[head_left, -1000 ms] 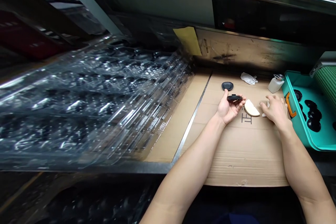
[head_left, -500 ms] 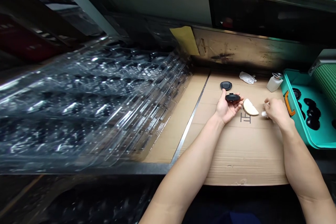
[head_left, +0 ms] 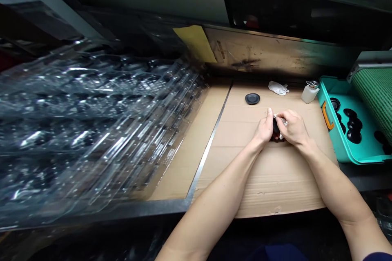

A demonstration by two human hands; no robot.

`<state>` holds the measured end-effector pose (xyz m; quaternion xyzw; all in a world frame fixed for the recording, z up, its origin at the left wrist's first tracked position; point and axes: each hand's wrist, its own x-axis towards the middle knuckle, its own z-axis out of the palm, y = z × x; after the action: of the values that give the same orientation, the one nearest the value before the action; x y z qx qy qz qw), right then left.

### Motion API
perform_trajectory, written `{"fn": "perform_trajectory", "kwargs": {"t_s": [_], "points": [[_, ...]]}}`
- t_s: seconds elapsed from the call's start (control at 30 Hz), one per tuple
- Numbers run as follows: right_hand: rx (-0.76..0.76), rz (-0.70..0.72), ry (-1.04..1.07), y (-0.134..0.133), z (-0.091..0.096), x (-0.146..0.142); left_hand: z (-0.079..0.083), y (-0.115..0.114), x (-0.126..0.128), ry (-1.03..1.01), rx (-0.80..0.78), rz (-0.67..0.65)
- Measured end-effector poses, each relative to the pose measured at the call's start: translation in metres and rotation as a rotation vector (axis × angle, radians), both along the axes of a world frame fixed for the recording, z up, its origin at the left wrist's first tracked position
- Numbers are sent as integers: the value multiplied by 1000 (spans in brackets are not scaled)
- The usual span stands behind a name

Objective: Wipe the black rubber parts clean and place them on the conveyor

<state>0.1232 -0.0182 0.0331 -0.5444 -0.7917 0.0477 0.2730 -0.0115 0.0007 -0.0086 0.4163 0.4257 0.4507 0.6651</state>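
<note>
My left hand (head_left: pixel 265 129) is closed round a small black round part (head_left: pixel 276 126), mostly hidden between my two hands. My right hand (head_left: pixel 293 127) is closed on a small white cloth or wipe (head_left: pixel 282 121) and presses it against that part. Both hands meet over the brown cardboard sheet (head_left: pixel 275 171) on the bench. A second black round part (head_left: pixel 252 98) lies on the cardboard just beyond my hands.
A stack of clear plastic blister trays (head_left: pixel 92 118) fills the left side. A teal bin (head_left: pixel 339 138) with several black parts stands at the right, beside a green ribbed mat (head_left: pixel 376 94). A small white bottle (head_left: pixel 310 92) and a crumpled white cloth (head_left: pixel 278 87) sit at the back.
My right hand picked up the white wipe and moved left onto the black part in my left hand. The pale half-round piece on the cardboard is now hidden. The camera shifted right.
</note>
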Motion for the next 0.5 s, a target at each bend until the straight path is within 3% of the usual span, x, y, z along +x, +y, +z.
{"fn": "perform_trajectory", "kwargs": {"t_s": [0.2, 0.4, 0.5], "points": [[-85, -107, -129, 5, -2, 7, 3, 0, -2, 69, 42, 34], [-209, -440, -297, 7, 13, 32, 21, 4, -11, -176, -146, 16], [-126, -381, -363, 2, 14, 31, 25, 10, -21, -288, -203, 36]]}}
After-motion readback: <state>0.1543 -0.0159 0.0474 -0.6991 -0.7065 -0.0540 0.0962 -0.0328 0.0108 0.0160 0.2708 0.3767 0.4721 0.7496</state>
